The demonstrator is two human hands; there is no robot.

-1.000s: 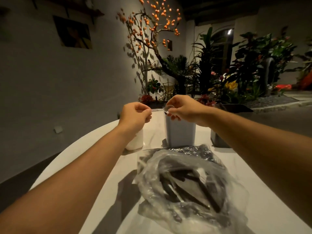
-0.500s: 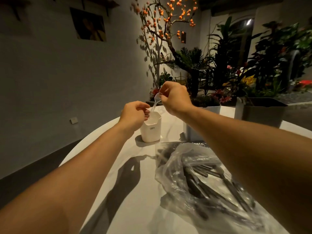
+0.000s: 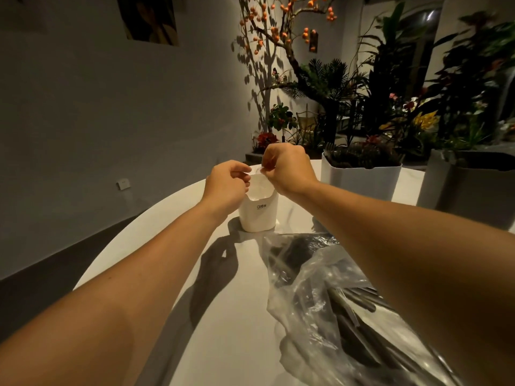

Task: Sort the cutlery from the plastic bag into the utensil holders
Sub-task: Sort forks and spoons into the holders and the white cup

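A small white utensil holder stands on the round white table. My right hand hovers over its rim and pinches the top of a clear plastic spoon, whose lower part reaches down into the holder. My left hand is curled against the holder's left rim and grips it. A clear plastic bag with several dark pieces of cutlery lies to the near right, partly under my right forearm.
A light grey holder with dark cutlery inside stands right of the white one, and a dark grey holder stands further right. Plants fill the space behind the table. The table's left edge curves close to the white holder.
Both hands carried the clear spoon from above the light grey holder leftward to the white one. The spoon has tilted upright and sunk into it. My left hand let go of the handle.
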